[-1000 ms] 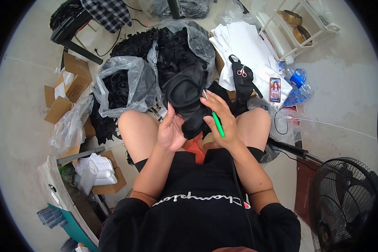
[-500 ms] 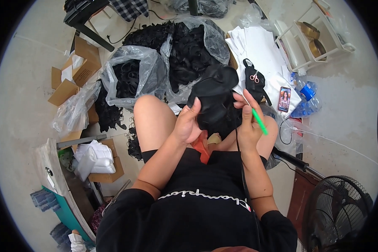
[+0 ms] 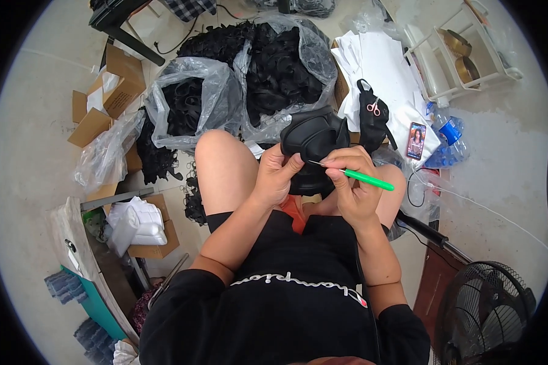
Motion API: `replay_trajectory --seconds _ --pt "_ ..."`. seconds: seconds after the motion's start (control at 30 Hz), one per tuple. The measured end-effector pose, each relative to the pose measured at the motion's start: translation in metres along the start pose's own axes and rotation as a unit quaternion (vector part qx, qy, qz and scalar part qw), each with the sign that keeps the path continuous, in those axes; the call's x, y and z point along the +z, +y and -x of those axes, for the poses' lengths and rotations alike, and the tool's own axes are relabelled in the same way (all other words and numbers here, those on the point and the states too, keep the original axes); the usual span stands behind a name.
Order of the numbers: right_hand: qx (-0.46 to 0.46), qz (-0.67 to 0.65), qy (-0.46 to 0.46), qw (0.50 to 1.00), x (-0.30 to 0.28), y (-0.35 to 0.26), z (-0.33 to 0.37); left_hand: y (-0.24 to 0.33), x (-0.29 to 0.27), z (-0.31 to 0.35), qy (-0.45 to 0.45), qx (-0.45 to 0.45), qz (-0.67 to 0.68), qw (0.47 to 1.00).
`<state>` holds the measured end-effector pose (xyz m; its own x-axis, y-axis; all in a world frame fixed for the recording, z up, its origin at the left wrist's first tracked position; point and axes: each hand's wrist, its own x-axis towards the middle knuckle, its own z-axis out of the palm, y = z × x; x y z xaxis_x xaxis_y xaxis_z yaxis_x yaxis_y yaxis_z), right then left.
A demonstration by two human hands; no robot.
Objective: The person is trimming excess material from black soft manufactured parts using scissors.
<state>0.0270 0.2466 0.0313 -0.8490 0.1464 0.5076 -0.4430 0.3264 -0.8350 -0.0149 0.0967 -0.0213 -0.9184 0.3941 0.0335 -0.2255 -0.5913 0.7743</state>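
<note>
Above my lap is a black, folded piece (image 3: pixel 313 135) with smooth curved layers, something like a large flower. My left hand (image 3: pixel 275 177) grips its lower left side, thumb pressed on top. A slim tool with a green handle and thin metal point (image 3: pixel 371 180) is pinched in my right hand (image 3: pixel 356 191). Its tip points left and meets the black piece near my left thumb; whether it goes in, I cannot tell. Orange-red material (image 3: pixel 294 213) lies between my thighs beneath the piece.
Clear plastic bags (image 3: pixel 225 85) of black pieces stand ahead. At the right lie white sheets (image 3: pixel 371 67), a black pouch with small scissors (image 3: pixel 374 108), a phone (image 3: pixel 416 141) and plastic bottles (image 3: pixel 450 137). A fan (image 3: pixel 487 310) stands lower right, an open carton (image 3: pixel 125 79) at left.
My right hand has moved left and turned the green-handled tool from steep to nearly level, its tip now at the black piece. The piece is turned and its layers face up more.
</note>
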Motion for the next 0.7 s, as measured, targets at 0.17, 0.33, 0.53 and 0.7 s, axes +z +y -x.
replay_trajectory --seconds 0.17,0.33,0.53,0.7 --pt "-0.029 0.039 -0.007 0.999 -0.001 -0.002 -0.003 0.005 -0.003 0.002 0.006 -0.007 -0.035 0.999" --pt "-0.134 0.171 -0.047 0.975 -0.003 -0.002 -0.005 0.007 -0.004 0.001 0.025 0.016 -0.116 0.993" --pt "-0.133 0.211 -0.051 0.967 -0.001 0.012 0.003 0.006 -0.002 0.001 0.013 0.014 -0.180 0.983" --pt "-0.125 0.072 0.029 0.989 0.001 0.043 0.013 0.002 0.006 -0.006 0.077 -0.074 -0.018 0.994"
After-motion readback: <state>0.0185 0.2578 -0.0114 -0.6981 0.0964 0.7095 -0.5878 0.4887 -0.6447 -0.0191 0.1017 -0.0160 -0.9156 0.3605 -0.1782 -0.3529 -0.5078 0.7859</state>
